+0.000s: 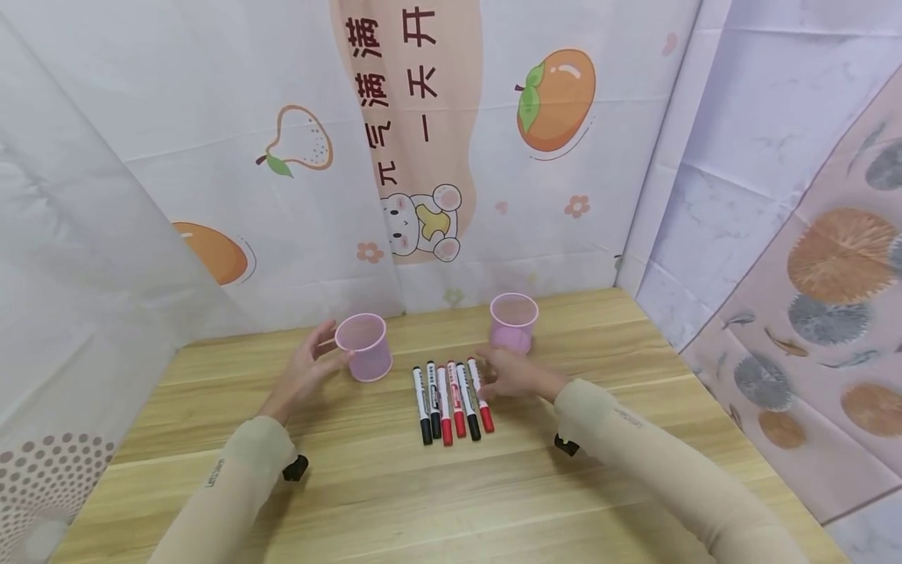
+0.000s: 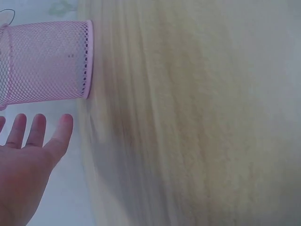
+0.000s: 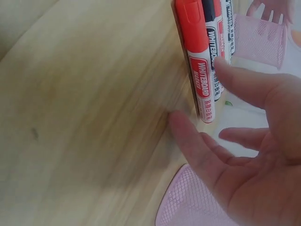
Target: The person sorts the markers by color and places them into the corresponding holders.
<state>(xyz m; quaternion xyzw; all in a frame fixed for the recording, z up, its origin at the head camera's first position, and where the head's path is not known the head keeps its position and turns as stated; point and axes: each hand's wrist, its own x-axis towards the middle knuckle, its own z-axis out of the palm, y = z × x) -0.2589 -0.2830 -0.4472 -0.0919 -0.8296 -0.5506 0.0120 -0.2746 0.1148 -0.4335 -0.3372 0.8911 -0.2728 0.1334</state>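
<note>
My left hand (image 1: pixel 304 376) reaches beside a pink mesh pen cup (image 1: pixel 371 362), its fingers spread near the cup's left side. In the left wrist view a gap shows between those fingers (image 2: pixel 37 129) and the cup (image 2: pixel 49 61). My right hand (image 1: pixel 516 374) hovers at the right end of a row of whiteboard markers, thumb and fingers apart. Closest to it is a red-capped marker (image 3: pixel 201 80), which lies between thumb and forefinger in the right wrist view without being gripped. Just behind this hand stands a second pink mesh cup (image 1: pixel 513 335).
Several markers with black or red caps lie side by side, caps toward me, like the black-capped marker (image 1: pixel 422 407) at the left end. Everything stands on a wooden table (image 1: pixel 423 501). A printed curtain (image 1: pixel 451 282) hangs along the back edge, and other sheets hang at both sides.
</note>
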